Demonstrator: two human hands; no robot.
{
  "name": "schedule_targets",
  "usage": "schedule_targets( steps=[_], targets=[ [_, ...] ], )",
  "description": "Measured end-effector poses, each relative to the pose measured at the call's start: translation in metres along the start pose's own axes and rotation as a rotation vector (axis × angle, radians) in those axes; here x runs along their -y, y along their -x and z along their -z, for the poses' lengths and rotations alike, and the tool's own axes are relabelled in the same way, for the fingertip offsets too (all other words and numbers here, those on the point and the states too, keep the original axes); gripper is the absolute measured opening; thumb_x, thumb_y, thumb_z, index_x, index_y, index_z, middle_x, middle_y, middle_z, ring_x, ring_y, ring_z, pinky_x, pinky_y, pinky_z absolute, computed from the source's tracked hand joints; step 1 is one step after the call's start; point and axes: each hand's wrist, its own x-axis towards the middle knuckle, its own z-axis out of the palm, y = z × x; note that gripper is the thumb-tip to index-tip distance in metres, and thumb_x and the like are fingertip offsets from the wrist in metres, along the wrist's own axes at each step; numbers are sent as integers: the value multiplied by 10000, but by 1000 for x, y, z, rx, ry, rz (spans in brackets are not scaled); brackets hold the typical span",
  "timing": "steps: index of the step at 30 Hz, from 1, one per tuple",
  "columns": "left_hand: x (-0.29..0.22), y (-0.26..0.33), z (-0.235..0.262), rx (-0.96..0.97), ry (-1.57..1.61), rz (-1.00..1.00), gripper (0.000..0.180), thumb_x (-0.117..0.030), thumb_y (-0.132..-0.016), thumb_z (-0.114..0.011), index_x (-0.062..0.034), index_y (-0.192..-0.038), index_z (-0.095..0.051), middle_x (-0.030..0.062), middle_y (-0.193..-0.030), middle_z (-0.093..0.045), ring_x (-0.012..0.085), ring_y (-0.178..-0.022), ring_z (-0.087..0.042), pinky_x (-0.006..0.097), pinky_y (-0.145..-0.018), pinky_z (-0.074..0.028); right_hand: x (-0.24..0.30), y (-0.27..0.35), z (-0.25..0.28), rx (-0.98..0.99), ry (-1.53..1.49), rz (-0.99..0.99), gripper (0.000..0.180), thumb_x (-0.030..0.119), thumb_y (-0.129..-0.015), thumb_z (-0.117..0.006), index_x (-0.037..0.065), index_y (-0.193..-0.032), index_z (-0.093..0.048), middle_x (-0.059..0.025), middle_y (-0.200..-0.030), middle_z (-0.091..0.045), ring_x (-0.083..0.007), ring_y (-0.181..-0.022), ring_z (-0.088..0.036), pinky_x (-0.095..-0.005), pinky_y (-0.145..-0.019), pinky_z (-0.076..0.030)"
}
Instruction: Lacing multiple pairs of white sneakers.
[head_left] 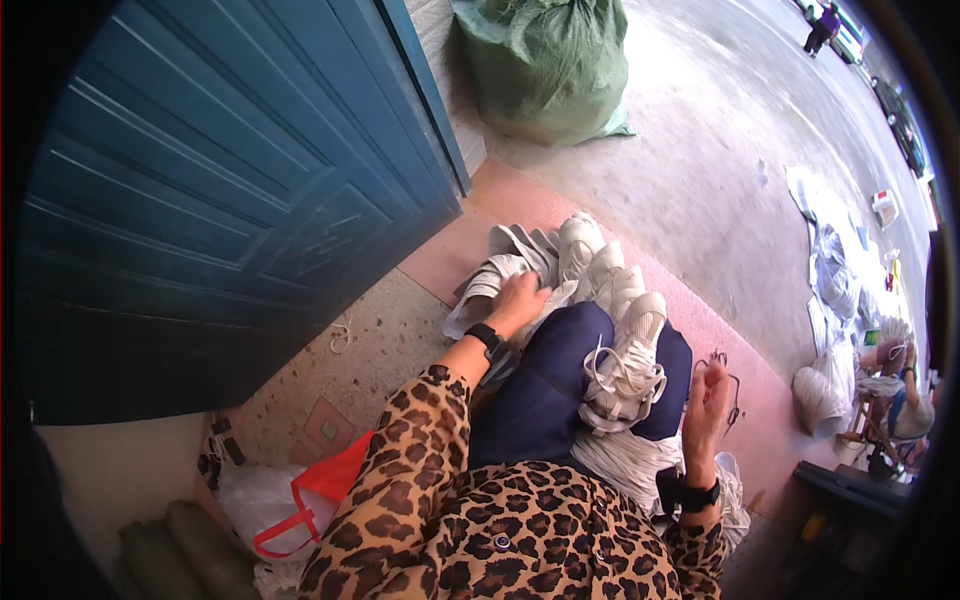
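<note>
Head view: left hand (518, 300) grasps a white shoe upper (480, 290), light, floppy; best gripped at its edge. Right hand (706, 398) released, fingers spread, beside lace bundle (622, 385).

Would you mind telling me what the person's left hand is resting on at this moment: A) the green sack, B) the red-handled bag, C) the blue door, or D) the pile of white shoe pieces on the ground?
D: the left hand lies on the pile of white shoe pieces on the ground beside the blue door, well apart from the green sack and the red-handled bag.
</note>
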Motion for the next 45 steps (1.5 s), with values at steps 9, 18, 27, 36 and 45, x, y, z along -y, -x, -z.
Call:
schedule_targets(
  steps=[9, 18, 27, 36, 45],
  targets=[
    [74, 22, -38, 315, 756, 504, 497, -299, -695, -743, 23, -1033, -572, 71, -886, -596, 160, -720, -561, 289, -597, -453, -3, 27, 5, 90, 224, -55, 239, 38, -835, -548, 12, -1069, -504, -69, -868, -546, -136, -748, -500, -256, -661, -412],
    [-10, 49, 125, 69, 1215, 164, 241, -143, -732, -700, 5, -872, -572, 55, -784, -613, 112, -654, -572, 253, -590, -474, 85, 10, -60, 525, -88, -33, 228, 52, -806, -580, -18, -1016, -526, -70, -870, -576, -138, -762, -551, -257, -680, -452],
    [-48, 137, 77, 12, 1008, -96, 136, -132, -904, -492, -22, -847, -547, 39, -812, -590, 80, -729, -539, 236, -669, -452, 82, 47, -44, 456, -922, -446, 311, 108, -885, -502, -62, -1143, -468, -112, -1058, -591, -170, -904, -594, -297, -816, -470],
    [54, 77, -2, 151, 460, -251, 260, -231, -793, -605, -5, -666, -587, 46, -621, -574, 98, -602, -529, 289, -566, -438, 56, 57, -39, 381, -1121, -534, 309, 110, -885, -517, -13, -1163, -462, -97, -1108, -568, -186, -975, -571, -330, -862, -453],
    [-98, 156, 62, 298, 86, -403, 392, -318, -842, -568, -14, -1083, -512, 171, -674, -610, 303, -636, -620, 366, -577, -476, -34, 64, -2, 251, -996, -720, 252, 118, -902, -485, -44, -1090, -530, -95, -1017, -614, -157, -877, -602, -286, -803, -481]
  ],
)
